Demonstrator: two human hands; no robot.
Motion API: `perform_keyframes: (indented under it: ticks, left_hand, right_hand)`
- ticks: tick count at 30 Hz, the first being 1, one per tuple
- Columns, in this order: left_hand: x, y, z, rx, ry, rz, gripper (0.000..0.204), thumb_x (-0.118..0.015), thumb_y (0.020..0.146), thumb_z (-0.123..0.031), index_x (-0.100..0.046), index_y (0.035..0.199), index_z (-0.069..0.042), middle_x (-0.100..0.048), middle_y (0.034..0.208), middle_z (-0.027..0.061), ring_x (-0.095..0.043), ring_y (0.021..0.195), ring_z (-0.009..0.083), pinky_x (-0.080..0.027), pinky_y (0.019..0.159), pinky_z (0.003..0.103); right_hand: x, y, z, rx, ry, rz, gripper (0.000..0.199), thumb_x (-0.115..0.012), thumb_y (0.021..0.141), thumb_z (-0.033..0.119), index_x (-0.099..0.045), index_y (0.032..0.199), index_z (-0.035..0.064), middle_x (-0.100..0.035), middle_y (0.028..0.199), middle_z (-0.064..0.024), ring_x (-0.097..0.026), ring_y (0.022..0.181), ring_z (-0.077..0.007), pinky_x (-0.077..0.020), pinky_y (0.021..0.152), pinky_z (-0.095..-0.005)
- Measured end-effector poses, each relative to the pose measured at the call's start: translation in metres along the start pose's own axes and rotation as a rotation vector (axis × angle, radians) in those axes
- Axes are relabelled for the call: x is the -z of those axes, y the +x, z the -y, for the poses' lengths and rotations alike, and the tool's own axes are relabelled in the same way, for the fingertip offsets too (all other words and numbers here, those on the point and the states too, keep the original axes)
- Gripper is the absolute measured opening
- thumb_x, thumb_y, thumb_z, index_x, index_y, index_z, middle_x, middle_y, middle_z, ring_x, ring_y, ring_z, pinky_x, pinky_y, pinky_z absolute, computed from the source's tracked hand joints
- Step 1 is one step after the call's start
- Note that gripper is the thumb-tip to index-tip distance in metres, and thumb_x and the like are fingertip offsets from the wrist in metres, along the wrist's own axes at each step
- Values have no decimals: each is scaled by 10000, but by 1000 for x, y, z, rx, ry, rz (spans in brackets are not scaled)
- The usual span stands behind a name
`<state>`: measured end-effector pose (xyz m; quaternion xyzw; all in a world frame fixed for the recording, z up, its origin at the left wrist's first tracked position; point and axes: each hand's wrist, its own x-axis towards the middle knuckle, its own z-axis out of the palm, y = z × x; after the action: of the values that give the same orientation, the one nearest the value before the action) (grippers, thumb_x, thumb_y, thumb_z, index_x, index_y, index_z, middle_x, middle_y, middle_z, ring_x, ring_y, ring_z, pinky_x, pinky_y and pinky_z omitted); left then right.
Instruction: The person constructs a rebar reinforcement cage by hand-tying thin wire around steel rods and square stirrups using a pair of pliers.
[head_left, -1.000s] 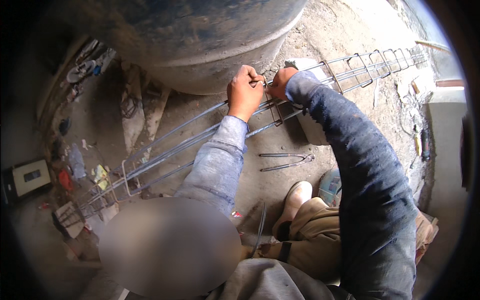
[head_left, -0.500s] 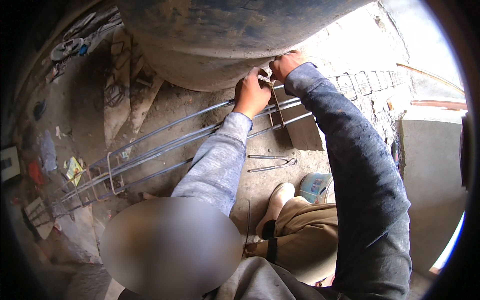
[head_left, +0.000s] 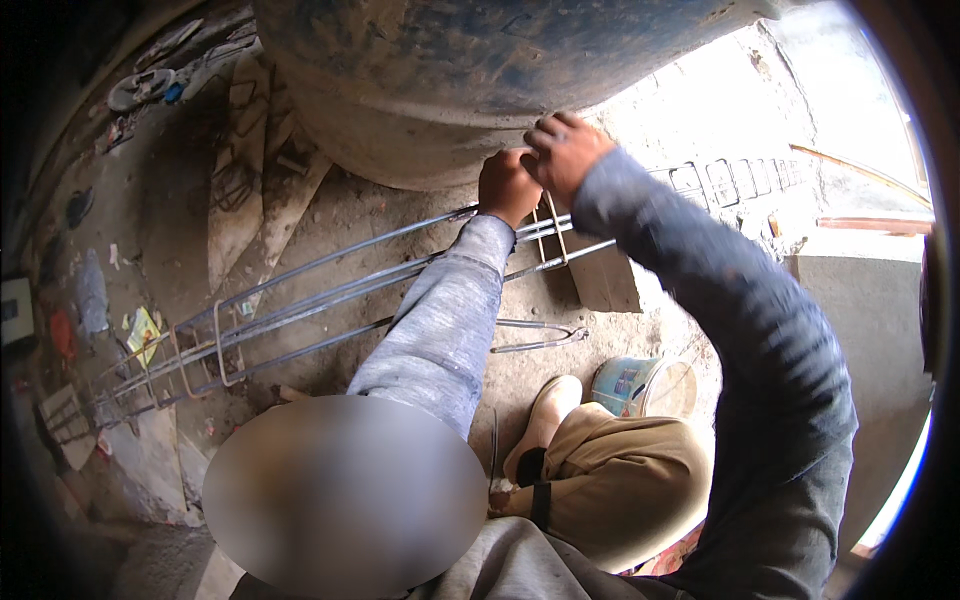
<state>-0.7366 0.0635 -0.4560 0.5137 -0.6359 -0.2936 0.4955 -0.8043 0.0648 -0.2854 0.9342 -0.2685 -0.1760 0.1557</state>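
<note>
A long rebar cage (head_left: 330,285) of steel bars lies slantwise across the floor. My left hand (head_left: 508,187) is closed at the upper corner of a bent-steel stirrup (head_left: 562,232), over the cage's far bar. Touching it, my right hand (head_left: 567,152) has its fingers curled down by the left thumb side. Whatever the right fingers pinch is hidden. Nearer to me, a pair of pincers (head_left: 540,336) with long handles lies on the ground, partly behind my left sleeve.
A big rounded drum (head_left: 430,90) stands just beyond my hands. A grey block (head_left: 607,280) sits under the cage. Near my knee is a bucket (head_left: 640,387). More stirrups (head_left: 720,182) hang along the right end; boards (head_left: 240,170) and litter (head_left: 145,335) lie left.
My right hand has moved left and slightly down, from beside the drum's edge onto my left hand. The right elbow has swung outward, uncovering more of the bucket. The left hand has turned and closed.
</note>
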Motion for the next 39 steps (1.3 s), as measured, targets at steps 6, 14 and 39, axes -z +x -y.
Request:
perform_keyframes:
  ticks: [6,14,39]
  left_hand:
    - [9,9,-27,380,-112,210,210,-577,840,-209,-672,760,-40,-672,680,91,-657,643,184,-488,606,319]
    - [10,9,-29,365,-118,147,210,-577,817,-207,-676,848,-24,-679,800,139,-659,764,261,-495,687,350]
    - [17,-41,-63,64,27,-70,188,-511,837,-89,-686,885,-41,-668,917,166,-634,887,322,-509,773,396]
  right_hand:
    - [24,-70,98,-329,749,-69,138,-613,716,104,-637,851,84,-626,805,-125,-628,779,-273,-512,701,-391]
    - [-82,-42,24,-883,987,-150,268,-663,772,222,-679,992,69,-673,935,-155,-651,862,-312,-506,799,-368]
    - [-134,-43,3,-1113,1382,-111,261,-729,738,227,-703,877,7,-688,746,-131,-669,666,-197,-526,655,-314]
